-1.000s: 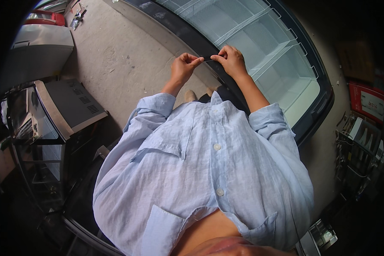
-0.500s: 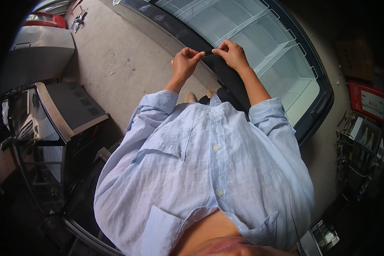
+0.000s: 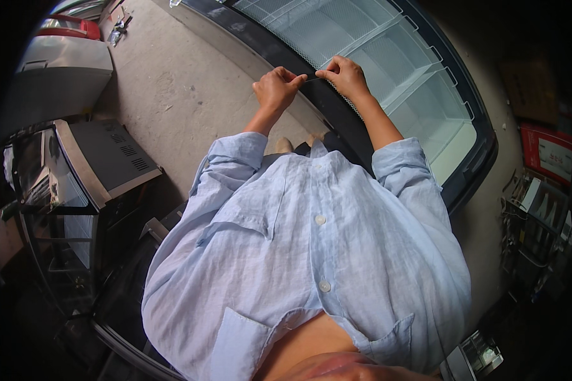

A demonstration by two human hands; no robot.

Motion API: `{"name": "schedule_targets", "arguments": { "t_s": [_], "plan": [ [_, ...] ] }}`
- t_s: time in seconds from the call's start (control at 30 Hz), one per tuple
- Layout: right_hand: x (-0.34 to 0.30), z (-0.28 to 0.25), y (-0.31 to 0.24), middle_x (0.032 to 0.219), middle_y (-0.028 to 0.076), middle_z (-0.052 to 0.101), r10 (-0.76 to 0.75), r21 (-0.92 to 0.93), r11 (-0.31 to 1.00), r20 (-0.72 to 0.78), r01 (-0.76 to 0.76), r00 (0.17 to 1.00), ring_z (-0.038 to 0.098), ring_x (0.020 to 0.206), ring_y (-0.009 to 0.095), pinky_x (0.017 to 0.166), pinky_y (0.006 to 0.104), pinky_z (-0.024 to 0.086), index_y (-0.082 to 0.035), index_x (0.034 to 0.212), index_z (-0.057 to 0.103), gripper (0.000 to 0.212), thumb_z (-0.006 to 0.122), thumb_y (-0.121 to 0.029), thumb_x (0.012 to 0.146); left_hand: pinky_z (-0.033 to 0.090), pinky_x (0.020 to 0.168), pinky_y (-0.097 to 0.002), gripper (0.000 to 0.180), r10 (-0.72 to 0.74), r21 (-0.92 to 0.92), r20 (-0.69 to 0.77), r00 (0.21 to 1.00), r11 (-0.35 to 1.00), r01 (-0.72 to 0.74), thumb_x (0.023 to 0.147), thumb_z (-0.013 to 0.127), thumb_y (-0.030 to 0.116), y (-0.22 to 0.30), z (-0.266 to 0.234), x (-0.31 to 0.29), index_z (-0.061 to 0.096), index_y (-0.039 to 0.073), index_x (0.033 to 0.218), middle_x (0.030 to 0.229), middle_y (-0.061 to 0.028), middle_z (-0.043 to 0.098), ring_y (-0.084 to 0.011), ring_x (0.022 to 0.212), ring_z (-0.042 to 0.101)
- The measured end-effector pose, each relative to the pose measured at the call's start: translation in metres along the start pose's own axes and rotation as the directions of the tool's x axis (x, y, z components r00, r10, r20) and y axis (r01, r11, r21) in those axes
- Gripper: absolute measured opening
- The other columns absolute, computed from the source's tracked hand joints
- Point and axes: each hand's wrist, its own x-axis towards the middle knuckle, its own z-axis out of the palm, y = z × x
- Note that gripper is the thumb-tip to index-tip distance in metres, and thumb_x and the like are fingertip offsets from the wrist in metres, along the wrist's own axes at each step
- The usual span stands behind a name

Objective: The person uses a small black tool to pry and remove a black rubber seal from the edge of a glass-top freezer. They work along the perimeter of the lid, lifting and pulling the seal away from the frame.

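Note:
My left hand [image 3: 276,88] and my right hand [image 3: 346,77] are held up in front of me, each with thumb and forefinger pinched together. The two pinches face one another across a small gap. A faint, thin strand [image 3: 312,79] seems to run between the fingertips; its kind is too small to make out. Both hands are above the dark near rim [image 3: 325,100] of a chest freezer with a see-through top. White wire baskets [image 3: 388,63] show inside it, just beyond my right hand.
Bare concrete floor [image 3: 171,82] lies to the left. A grey vented metal cabinet with glass panels [image 3: 117,152] stands close on my left, a pale box-shaped unit [image 3: 63,70] behind it. A red box [image 3: 550,152] and a rack of odds and ends [image 3: 540,209] are at the right.
My left hand has shifted very slightly, and its fingers are turned a little differently. The right hand stays nearly in place; both pinches are kept.

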Motion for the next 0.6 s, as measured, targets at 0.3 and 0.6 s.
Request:
{"name": "schedule_targets", "arguments": {
  "t_s": [0.3,0.6],
  "plan": [
    [-0.008,0.001,0.004,0.075,0.008,0.065,-0.120,-0.076,0.990,-0.071,0.115,0.990,0.062,0.075,0.027,0.070,0.0393,0.049,-0.006,0.075,0.061,0.038,0.083,-0.037,0.071,0.047,0.073,-0.0354,0.044,-0.028,0.062,0.093,0.995,0.998,0.022,0.073,0.076,0.053,0.005,-0.005,-0.006,0.072,0.010,0.078,0.072,-0.0060,0.071,-0.0215,0.070,0.068],
    [0.001,-0.004,-0.003,0.071,0.007,0.062,0.027,0.020,0.999,-0.019,-0.026,0.999,0.060,0.075,0.028,0.072,0.0400,0.048,-0.006,0.074,0.058,0.038,0.082,-0.035,0.072,0.043,0.075,-0.0390,0.040,0.003,0.077,0.071,0.997,0.997,-0.008,0.074,0.075,0.051,0.007,-0.002,0.002,0.071,0.011,0.076,0.070,-0.0067,0.070,-0.0247,0.071,0.067]
  ]
}}
